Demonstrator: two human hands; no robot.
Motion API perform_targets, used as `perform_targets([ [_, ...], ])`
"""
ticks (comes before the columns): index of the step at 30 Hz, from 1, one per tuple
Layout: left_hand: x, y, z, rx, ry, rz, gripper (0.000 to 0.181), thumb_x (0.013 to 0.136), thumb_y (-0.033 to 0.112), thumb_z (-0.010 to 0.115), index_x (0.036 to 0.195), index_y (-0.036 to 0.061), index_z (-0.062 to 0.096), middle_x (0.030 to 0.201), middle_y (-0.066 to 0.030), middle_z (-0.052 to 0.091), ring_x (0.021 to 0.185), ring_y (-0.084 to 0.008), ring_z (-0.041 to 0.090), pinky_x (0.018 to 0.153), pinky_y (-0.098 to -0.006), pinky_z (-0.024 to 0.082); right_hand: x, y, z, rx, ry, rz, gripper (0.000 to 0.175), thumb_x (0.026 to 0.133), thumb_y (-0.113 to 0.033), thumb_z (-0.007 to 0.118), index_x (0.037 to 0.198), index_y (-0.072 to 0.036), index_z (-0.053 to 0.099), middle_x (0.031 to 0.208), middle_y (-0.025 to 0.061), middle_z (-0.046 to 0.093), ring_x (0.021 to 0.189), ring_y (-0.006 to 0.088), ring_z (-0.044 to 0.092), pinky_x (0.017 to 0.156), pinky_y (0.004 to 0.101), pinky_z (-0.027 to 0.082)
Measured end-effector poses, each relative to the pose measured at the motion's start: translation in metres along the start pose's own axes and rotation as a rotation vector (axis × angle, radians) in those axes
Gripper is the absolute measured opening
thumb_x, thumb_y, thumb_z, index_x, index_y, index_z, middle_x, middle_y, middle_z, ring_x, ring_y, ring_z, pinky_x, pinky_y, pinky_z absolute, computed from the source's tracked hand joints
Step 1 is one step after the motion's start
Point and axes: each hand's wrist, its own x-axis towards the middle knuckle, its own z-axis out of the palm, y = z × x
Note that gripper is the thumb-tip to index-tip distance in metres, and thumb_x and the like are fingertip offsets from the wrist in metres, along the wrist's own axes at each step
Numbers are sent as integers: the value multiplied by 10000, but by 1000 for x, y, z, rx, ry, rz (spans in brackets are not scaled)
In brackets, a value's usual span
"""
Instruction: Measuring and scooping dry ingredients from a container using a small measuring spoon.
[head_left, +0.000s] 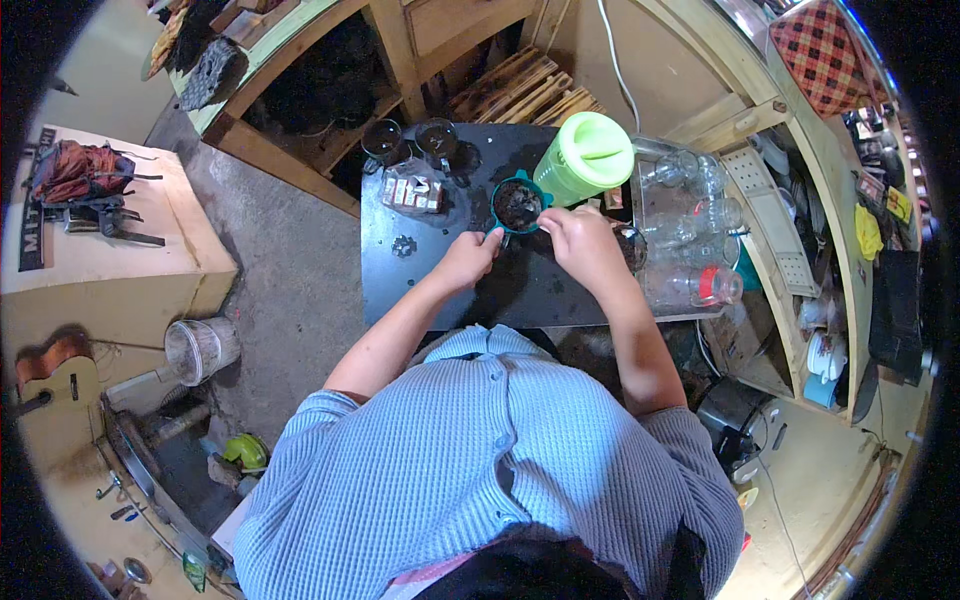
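My left hand (474, 257) grips the handle of a teal strainer (496, 196), which holds dark, wet grounds (517, 204). Over the strainer's right rim, my right hand (583, 234) pinches a small utensil, seemingly a spoon (533, 208), whose tip is among the grounds. What supports the strainer from below is mostly hidden. A light green lidded pitcher (574, 169) stands just behind it. Two glass mugs of dark liquid (382, 141) (436, 139) are at the table's far left corner. In front of them lies a clear plastic pack of small packets (412, 187).
The black table (420, 289) has wet spots. Close to my right forearm is a glass vessel with dark contents (631, 247). A clear tray (660, 306) of several glass jars and bottles (694, 225) fills the right end. Wooden shelving (780, 187) curves beyond it.
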Motion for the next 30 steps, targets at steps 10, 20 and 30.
perform_targets([
  [10,-2,4,-1,7,-2,-8,482,908,485,440,651,81,498,490,7,428,357,-101,373,329,-268,288,2,9,-4,43,-33,-14,121,818,-137,559,832,-61,652,713,181,606,731,350,591,692,435,470],
  [20,-2,6,0,3,-16,0,502,918,487,421,618,87,475,486,6,421,359,-96,362,334,-268,284,-4,39,28,811,145,479,211,876,-161,570,896,43,618,840,118,667,700,152,650,624,263,505],
  [30,-3,5,-4,-8,-43,-33,509,914,472,433,648,45,516,489,-7,442,400,-103,394,380,-282,314,9,70,-3,824,749,774,355,927,-334,489,996,-5,603,900,61,635,803,124,587,697,259,449],
])
